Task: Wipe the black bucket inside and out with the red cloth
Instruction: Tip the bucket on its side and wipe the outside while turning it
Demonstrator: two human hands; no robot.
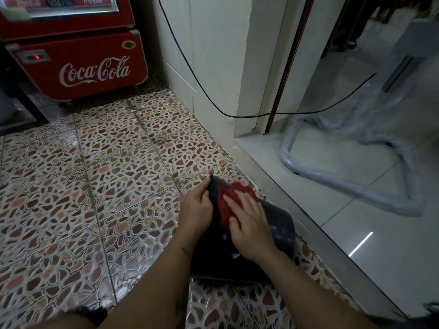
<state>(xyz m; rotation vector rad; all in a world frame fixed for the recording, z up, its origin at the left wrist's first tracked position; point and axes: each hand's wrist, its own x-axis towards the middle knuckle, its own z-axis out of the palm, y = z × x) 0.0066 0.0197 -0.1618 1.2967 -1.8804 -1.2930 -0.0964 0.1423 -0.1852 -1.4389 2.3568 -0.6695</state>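
Black bucket lies largely hidden beneath both hands and red cloth.

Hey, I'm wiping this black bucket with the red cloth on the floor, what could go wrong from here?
1. The black plastic bucket lies on its side on the glossy pebble-pattern floor tiles; only the left hand steadies its edge, so it may roll or slide.
2. The right hand presses the red cloth flat rather than gripping it; the cloth could bunch or slip.
3. The raised metal threshold strip sits right beside the bucket and may block strokes.
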